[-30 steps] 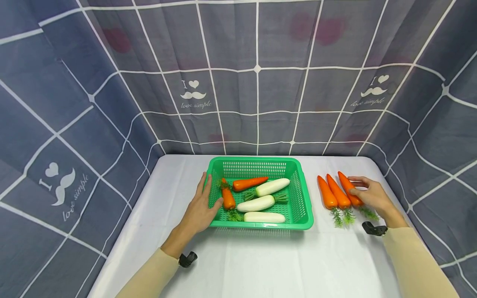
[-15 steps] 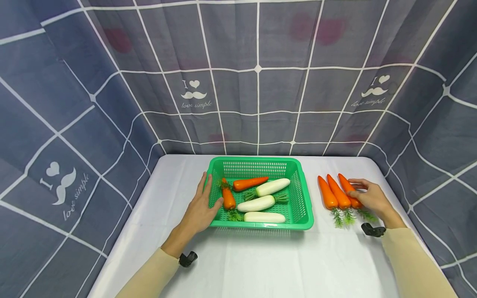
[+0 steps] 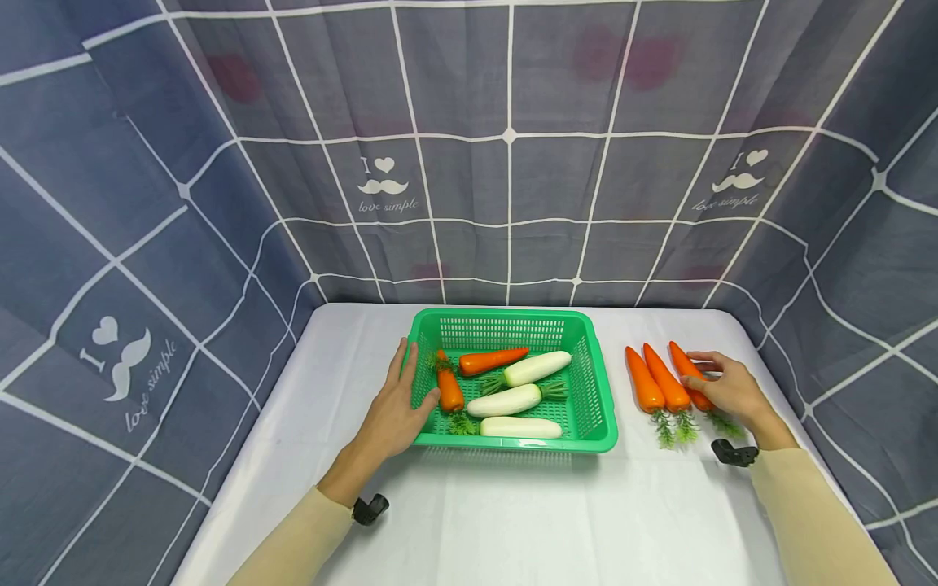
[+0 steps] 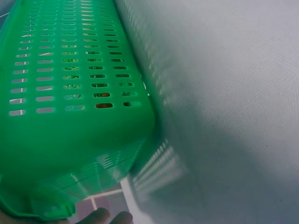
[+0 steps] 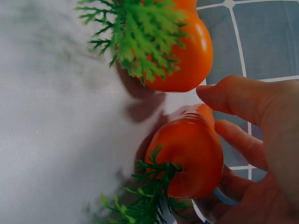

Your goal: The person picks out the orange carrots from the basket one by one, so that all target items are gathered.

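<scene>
A green plastic basket [image 3: 602, 399] holds orange carrots [image 3: 493, 360] and white radishes [image 3: 537, 368]. My left hand [image 3: 396, 411] rests at the basket's left rim, fingers extended and thumb over the edge. To the right, three carrots with feathery green tops lie side by side on the table. At the rightmost carrot [image 3: 683, 364], my right hand [image 3: 736, 395] holds the orange body, thumb on one side and fingers on the other. Close up in the right wrist view, the fingers [image 5: 240, 140] curl around that carrot, and the thumb lies in the gap beside the neighbouring carrot [image 5: 198, 56].
The table has a white cloth [image 3: 506, 521]. Dark grey gridded curtains [image 3: 557, 179] enclose it at the back and both sides. Two other carrots [image 3: 663, 378] lie just left of the right hand.
My right hand has shifted slightly left and nearer. The rightmost carrot slid a little nearer, then its tip turned slightly right. The left hand and basket have stayed put.
</scene>
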